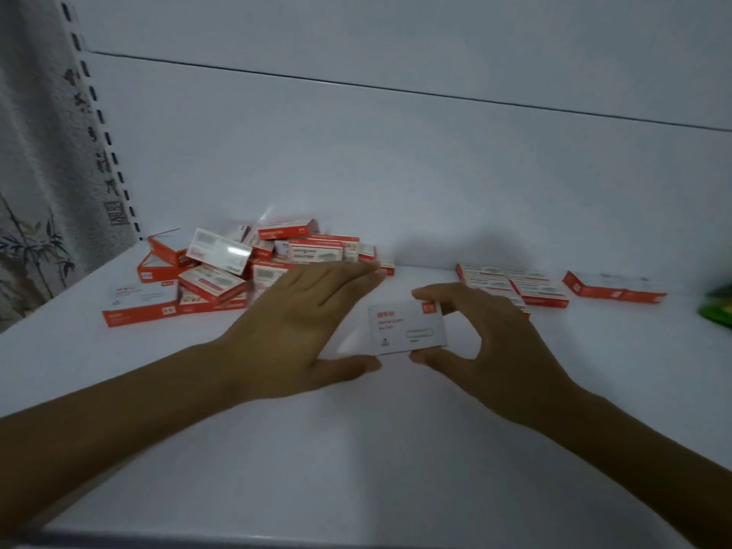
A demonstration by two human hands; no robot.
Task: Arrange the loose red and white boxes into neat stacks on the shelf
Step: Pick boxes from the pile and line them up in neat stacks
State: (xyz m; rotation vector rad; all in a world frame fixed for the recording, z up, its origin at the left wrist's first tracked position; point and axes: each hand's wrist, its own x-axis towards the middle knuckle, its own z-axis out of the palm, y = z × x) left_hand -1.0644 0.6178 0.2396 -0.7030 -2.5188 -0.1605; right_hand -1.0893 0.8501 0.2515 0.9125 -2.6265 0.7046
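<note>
My right hand (487, 342) pinches a small white box (406, 328) with a red corner mark, held face up just above the white shelf (356, 449). My left hand (305, 322) lies spread beside it, fingers apart, thumb near the box's lower left corner; whether it touches is unclear. A jumbled heap of red and white boxes (245, 267) sits at the back left. Flat, tidy boxes (523, 289) lie at the back right, behind my right hand, with another low row (612, 289) further right.
The shelf's white back panel (396, 172) rises behind the boxes. A slotted upright (103, 124) and a grey wall hanging with bamboo drawing stand at the left. Something green (717, 307) pokes in at the right edge. The shelf's front edge runs along the bottom.
</note>
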